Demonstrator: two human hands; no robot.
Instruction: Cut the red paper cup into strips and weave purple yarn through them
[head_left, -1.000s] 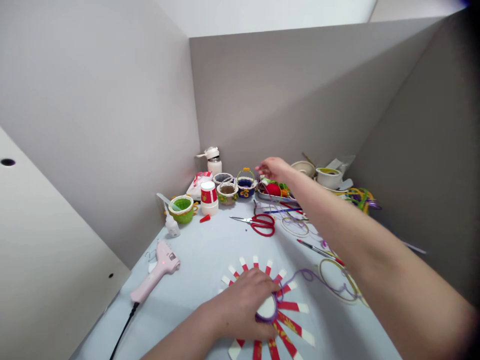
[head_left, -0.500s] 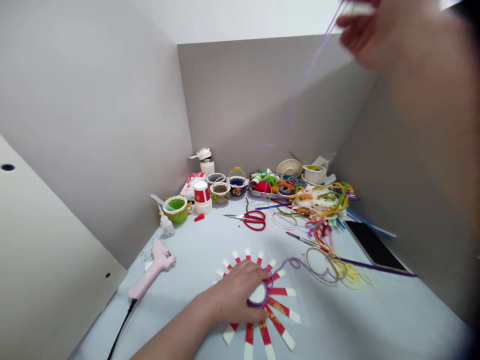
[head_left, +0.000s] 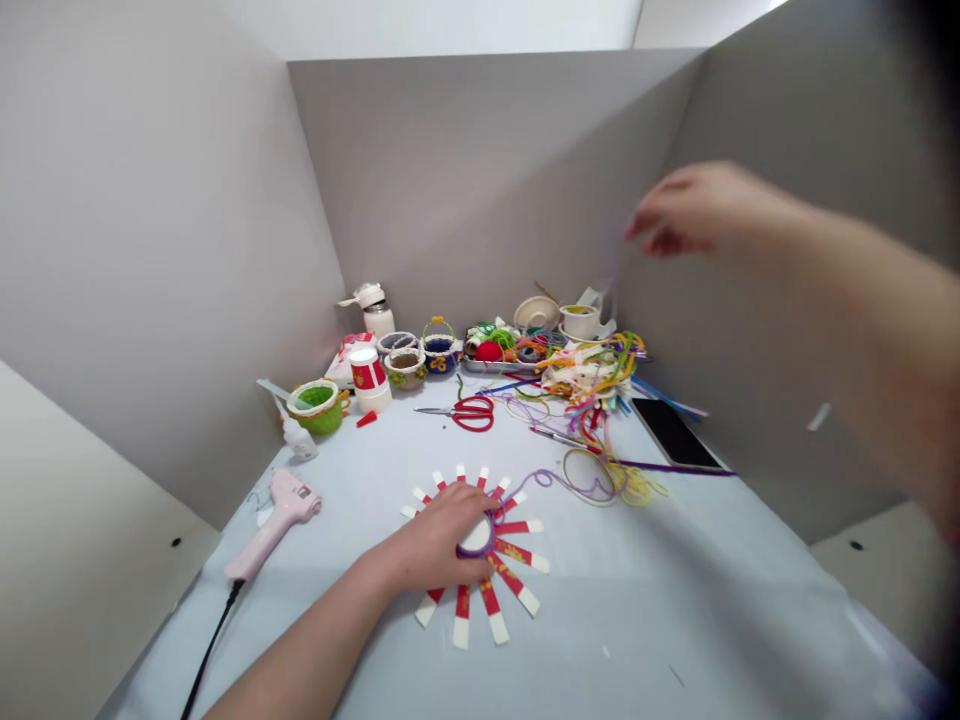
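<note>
A paper cup cut into red and white strips [head_left: 516, 577] lies splayed flat on the table, purple yarn wound about its round white base. My left hand [head_left: 450, 535] presses on it, thumb and fingers curved round the base. High on the right, my right hand [head_left: 682, 215] is raised and blurred, its fingers pinched together. A faint strand of purple yarn [head_left: 613, 260] hangs by its fingertips. More loose purple yarn [head_left: 540, 480] curls from the cup toward a ring of cord [head_left: 589, 475] on the table.
A pink glue gun [head_left: 274, 525] lies at left, near a glue bottle [head_left: 300, 438] and green basket [head_left: 319, 408]. Red-handled scissors [head_left: 472, 413], a pen [head_left: 562, 438] and a phone [head_left: 675, 433] lie farther back. Small baskets, a yarn tray [head_left: 502, 367] and craft strips [head_left: 592, 375] line the back wall.
My right hand has come down from the top edge, with the yarn strand lower and fainter. My left hand stays on the cup. The whole view has shifted, moving the table things leftward and up.
</note>
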